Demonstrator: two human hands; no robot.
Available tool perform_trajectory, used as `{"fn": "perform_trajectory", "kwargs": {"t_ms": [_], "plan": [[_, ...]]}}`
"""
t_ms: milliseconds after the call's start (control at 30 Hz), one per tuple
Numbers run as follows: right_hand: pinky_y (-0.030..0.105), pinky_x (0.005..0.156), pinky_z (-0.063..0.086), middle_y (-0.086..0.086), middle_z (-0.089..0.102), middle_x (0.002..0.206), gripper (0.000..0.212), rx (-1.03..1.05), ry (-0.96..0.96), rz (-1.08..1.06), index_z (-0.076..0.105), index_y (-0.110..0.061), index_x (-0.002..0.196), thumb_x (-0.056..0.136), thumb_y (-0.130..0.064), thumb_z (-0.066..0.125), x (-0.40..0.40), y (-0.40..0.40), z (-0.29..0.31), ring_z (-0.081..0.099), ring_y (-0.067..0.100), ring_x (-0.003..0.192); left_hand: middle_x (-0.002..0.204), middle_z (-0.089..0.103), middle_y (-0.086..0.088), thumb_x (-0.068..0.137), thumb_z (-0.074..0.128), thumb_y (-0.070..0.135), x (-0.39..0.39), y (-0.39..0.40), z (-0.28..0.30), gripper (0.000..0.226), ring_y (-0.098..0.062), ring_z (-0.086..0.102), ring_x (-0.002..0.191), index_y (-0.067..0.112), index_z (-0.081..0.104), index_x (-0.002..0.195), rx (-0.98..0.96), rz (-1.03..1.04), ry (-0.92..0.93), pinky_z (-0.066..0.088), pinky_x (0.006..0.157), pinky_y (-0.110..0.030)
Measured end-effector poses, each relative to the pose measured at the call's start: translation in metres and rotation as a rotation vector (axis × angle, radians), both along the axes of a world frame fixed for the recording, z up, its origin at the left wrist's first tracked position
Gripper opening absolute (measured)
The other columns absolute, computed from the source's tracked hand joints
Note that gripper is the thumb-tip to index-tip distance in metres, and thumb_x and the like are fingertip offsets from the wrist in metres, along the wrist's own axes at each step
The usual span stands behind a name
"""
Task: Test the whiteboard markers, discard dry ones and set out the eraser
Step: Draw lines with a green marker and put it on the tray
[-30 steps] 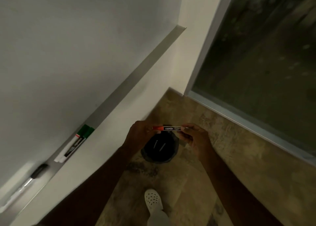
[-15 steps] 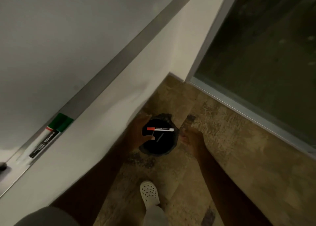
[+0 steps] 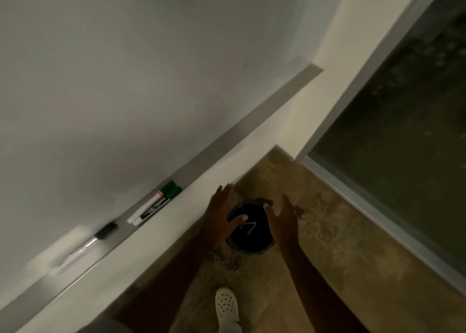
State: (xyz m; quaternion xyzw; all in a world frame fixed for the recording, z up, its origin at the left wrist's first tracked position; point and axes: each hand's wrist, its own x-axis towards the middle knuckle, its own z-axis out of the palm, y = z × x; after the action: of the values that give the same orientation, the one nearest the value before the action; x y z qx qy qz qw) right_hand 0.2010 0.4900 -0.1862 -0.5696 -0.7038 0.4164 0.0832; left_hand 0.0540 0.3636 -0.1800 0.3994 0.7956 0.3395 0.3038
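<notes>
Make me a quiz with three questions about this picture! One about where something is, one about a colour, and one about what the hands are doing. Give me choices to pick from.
1. Where is the black bin?
A. On the floor below the hands
B. On the ledge under the whiteboard
C. Beside the white shoe's heel

2. What colour are the caps of the two markers lying side by side on the ledge?
A. Blue
B. Green
C. Yellow

3. What are the left hand and right hand doing?
A. Both gripping one marker
B. One pressing on the whiteboard
C. Both open, holding nothing

Answers:
1. A, the bin sits on the brown floor, seen between the two hands.
2. B, both caps at the upper ends are green.
3. C, the fingers are spread above the bin with nothing in them.
</notes>
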Motion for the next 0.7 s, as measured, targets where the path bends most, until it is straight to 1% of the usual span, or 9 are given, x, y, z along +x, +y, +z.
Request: {"fn": "perform_trajectory", "kwargs": {"t_ms": [133, 200, 267, 333, 467, 533, 633, 667, 700], "plan": [[0.047, 0.12, 0.031, 0.005, 0.035, 0.16, 0.07, 0.095, 0.175, 0.089, 0.032, -0.018, 0.154, 0.096, -0.049, 0.057, -0.043, -0.019, 0.05, 0.034, 0.024, 0.147, 0.157, 0.006, 0.019, 0.093, 0.066, 0.042, -0.006, -0.024, 0.053, 0.087, -0.005, 0.0, 0.151, 0.02, 0.013, 0.159, 0.093, 0.067, 0.049, 0.007, 0.122, -0.029], [0.05, 0.118, 0.034, 0.003, 0.039, 0.158, 0.071, 0.133, 0.25, 0.154, 0.036, -0.019, 0.153, 0.094, -0.054, 0.054, -0.066, -0.029, 0.068, 0.037, 0.024, 0.145, 0.158, 0.01, 0.022, 0.094, 0.064, 0.045, -0.01, -0.04, 0.066, 0.083, -0.003, 0.008, 0.151, 0.026, 0.016, 0.159, 0.12, 0.135, 0.056, 0.013, 0.12, -0.026], [0.043, 0.12, 0.03, 0.003, 0.039, 0.158, 0.064, 0.16, 0.248, 0.249, 0.038, -0.019, 0.152, 0.097, -0.045, 0.058, -0.089, -0.039, 0.086, 0.036, 0.023, 0.146, 0.159, 0.017, 0.023, 0.095, 0.061, 0.049, -0.016, -0.059, 0.075, 0.076, 0.001, 0.017, 0.148, 0.033, 0.019, 0.158, 0.127, 0.221, 0.091, 0.018, 0.118, -0.025], [0.036, 0.117, 0.029, 0.004, 0.041, 0.156, 0.06, 0.174, 0.227, 0.348, 0.04, -0.016, 0.152, 0.098, -0.034, 0.061, -0.11, -0.05, 0.098, 0.037, 0.023, 0.144, 0.16, 0.029, 0.016, 0.097, 0.059, 0.047, -0.024, -0.079, 0.08, 0.069, -0.003, 0.029, 0.144, 0.032, 0.027, 0.156, 0.129, 0.338, 0.128, 0.026, 0.116, -0.027], [0.043, 0.114, 0.038, 0.007, 0.05, 0.15, 0.055, 0.165, 0.159, 0.506, 0.046, -0.015, 0.148, 0.098, -0.033, 0.061, -0.146, -0.071, 0.102, 0.044, 0.027, 0.139, 0.14, 0.057, 0.0, 0.095, 0.066, 0.032, -0.037, -0.117, 0.081, 0.049, -0.019, 0.053, 0.127, 0.024, 0.05, 0.141, 0.095, 0.675, 0.225, 0.049, 0.102, -0.039], [0.043, 0.11, 0.044, 0.007, 0.06, 0.139, 0.05, 0.17, 0.159, 0.547, 0.053, -0.013, 0.142, 0.097, -0.032, 0.063, -0.16, -0.08, 0.101, 0.054, 0.026, 0.129, 0.13, 0.062, -0.003, 0.092, 0.069, 0.025, -0.042, -0.13, 0.079, 0.045, -0.023, 0.058, 0.117, 0.021, 0.056, 0.135, 0.037, 0.801, 0.274, 0.054, 0.094, -0.041], [0.048, 0.098, 0.051, 0.001, 0.074, 0.096, 0.023, 0.335, 0.143, 0.662, 0.067, -0.016, 0.108, 0.093, -0.033, 0.067, -0.176, -0.088, 0.086, 0.069, 0.018, 0.089, 0.12, 0.065, -0.004, 0.09, 0.069, 0.023, -0.053, -0.139, 0.074, 0.04, -0.025, 0.061, 0.109, 0.016, 0.06, 0.128, -0.09, 0.854, 0.312, 0.054, 0.089, -0.039], [0.051, 0.101, 0.048, -0.002, 0.073, 0.089, 0.017, 0.371, 0.106, 0.702, 0.066, -0.019, 0.101, 0.093, -0.034, 0.066, -0.18, -0.089, 0.081, 0.068, 0.016, 0.085, 0.119, 0.066, -0.004, 0.09, 0.068, 0.026, -0.057, -0.141, 0.073, 0.038, -0.024, 0.061, 0.109, 0.015, 0.061, 0.127, -0.145, 0.85, 0.313, 0.053, 0.089, -0.038], [0.054, 0.11, 0.039, -0.003, 0.073, 0.094, 0.019, 0.378, 0.053, 0.733, 0.066, -0.02, 0.106, 0.094, -0.036, 0.064, -0.184, -0.09, 0.076, 0.068, 0.018, 0.092, 0.118, 0.067, -0.003, 0.091, 0.066, 0.028, -0.06, -0.141, 0.073, 0.036, -0.024, 0.062, 0.108, 0.016, 0.062, 0.125, -0.195, 0.851, 0.306, 0.052, 0.089, -0.038]]}}
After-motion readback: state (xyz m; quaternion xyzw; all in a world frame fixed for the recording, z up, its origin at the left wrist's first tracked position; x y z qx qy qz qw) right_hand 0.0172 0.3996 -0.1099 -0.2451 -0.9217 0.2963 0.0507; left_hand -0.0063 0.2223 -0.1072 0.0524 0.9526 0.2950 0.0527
